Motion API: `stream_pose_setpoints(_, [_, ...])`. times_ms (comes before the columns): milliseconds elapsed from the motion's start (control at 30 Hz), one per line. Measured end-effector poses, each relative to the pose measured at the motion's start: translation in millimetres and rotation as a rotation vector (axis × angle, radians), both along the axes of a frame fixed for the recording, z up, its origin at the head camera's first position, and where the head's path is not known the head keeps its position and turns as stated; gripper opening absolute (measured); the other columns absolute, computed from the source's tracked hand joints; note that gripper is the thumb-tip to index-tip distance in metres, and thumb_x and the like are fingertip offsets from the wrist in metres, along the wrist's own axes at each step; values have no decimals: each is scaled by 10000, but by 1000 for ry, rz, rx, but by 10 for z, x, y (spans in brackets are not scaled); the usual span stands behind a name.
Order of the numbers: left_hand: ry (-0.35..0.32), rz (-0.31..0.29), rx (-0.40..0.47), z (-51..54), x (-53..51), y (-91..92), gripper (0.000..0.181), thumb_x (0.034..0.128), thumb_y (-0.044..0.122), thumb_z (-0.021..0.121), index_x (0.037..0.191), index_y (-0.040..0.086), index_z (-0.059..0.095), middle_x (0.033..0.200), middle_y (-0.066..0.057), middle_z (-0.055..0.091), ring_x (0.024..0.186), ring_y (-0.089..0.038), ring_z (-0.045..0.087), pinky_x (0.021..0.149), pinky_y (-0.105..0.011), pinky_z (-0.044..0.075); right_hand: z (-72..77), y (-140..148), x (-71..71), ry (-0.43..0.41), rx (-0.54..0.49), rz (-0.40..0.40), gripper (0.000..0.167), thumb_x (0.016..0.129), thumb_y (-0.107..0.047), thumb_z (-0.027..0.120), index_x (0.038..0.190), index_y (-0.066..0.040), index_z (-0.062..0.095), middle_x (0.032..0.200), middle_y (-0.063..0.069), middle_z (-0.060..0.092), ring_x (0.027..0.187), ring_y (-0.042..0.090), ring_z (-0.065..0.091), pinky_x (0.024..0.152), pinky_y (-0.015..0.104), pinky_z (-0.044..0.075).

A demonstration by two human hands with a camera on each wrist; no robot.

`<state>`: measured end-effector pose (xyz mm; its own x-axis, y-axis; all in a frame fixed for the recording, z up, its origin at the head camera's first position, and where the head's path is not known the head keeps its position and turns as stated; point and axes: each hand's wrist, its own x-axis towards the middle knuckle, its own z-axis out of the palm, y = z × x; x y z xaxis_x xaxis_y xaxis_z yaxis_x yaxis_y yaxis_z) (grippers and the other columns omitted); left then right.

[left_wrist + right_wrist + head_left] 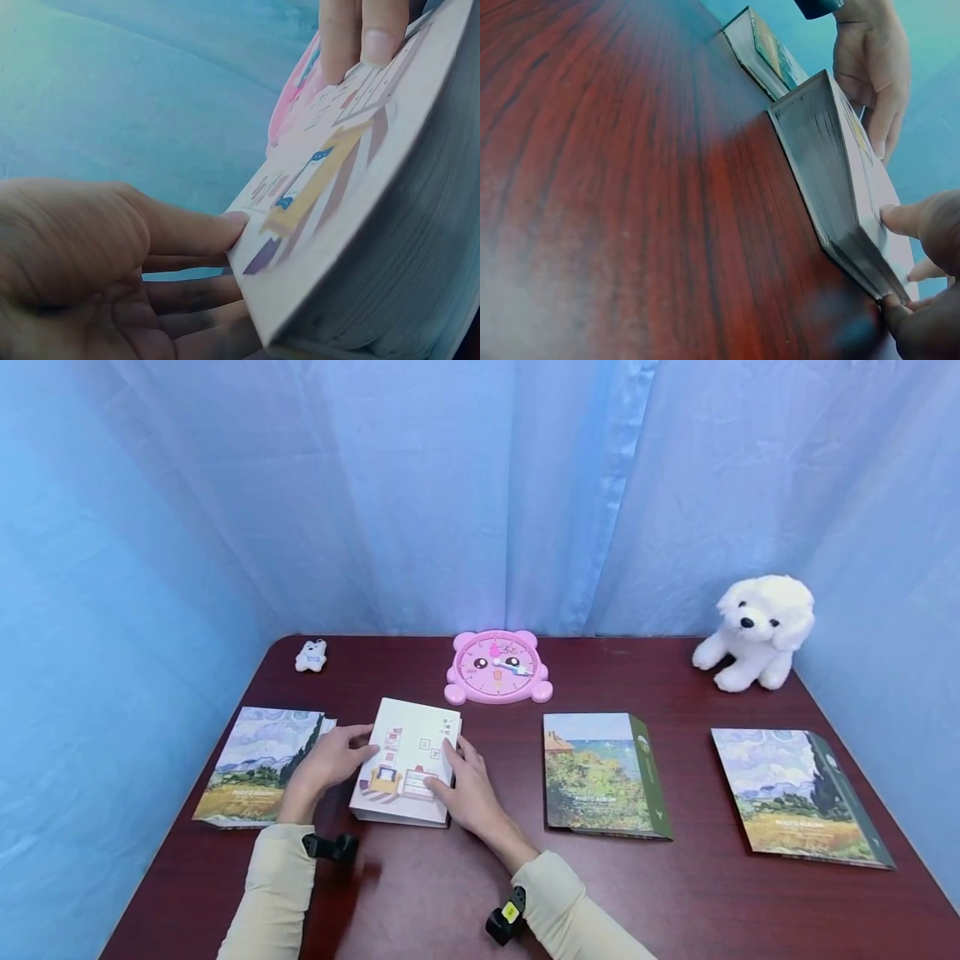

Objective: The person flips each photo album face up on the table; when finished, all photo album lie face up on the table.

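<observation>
A thick white album (408,756) with a drawn room on its cover lies on the table, left of centre. At its left edge my left hand (326,768) grips it; in the left wrist view the thumb of that hand (97,262) is on the cover (300,285), the other fingers beside and below the edge. My right hand (472,789) holds the right side, thumb and a finger on the cover. In the right wrist view the right hand (937,247) has other fingers low at the album's corner, near its page block (817,157).
A landscape photo album (251,768) lies left of the left hand. To the right are a green-spined album (600,777) and another landscape album (795,797). Behind stand a pink toy clock (497,667), a small white bear (311,656) and a white plush dog (757,635).
</observation>
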<state>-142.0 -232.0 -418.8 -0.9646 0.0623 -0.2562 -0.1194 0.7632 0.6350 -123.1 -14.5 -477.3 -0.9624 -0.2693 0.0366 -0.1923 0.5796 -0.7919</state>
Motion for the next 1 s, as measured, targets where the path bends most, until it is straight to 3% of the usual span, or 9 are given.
stream_pose_setpoints(367, [-12,2,-48,5,18,-59,472,977,145,522,1392,-61,433,1163,-237,606,948,-283,612,823,-441,492,-14,-8,36,37,22,30,650,892,-267,668,1431,-3,418,1509,219,321,1374,386,316,1119,482,298])
stream_pose_setpoints(567, [14,-3,-90,-5,19,-64,485,977,166,510,1390,-73,428,1169,-250,601,965,-305,601,870,-484,470,-9,24,11,48,-1,25,603,900,-258,655,1409,-4,455,1480,222,363,1351,376,369,1107,470,325])
stream_pose_setpoints(800, [33,51,-135,21,13,-13,558,996,275,464,1415,-83,375,1264,-294,558,1124,-389,566,970,-532,436,66,144,-56,62,-67,37,556,912,-241,644,1387,-8,477,1441,237,386,1145,326,586,961,396,491])
stream_pose_setpoints(1000, [120,124,-177,101,17,63,584,997,309,461,1443,-49,345,1327,-288,512,1260,-421,467,1029,-550,393,167,327,-136,110,-159,8,484,908,-190,640,1333,10,524,1427,241,404,1179,365,547,941,425,501])
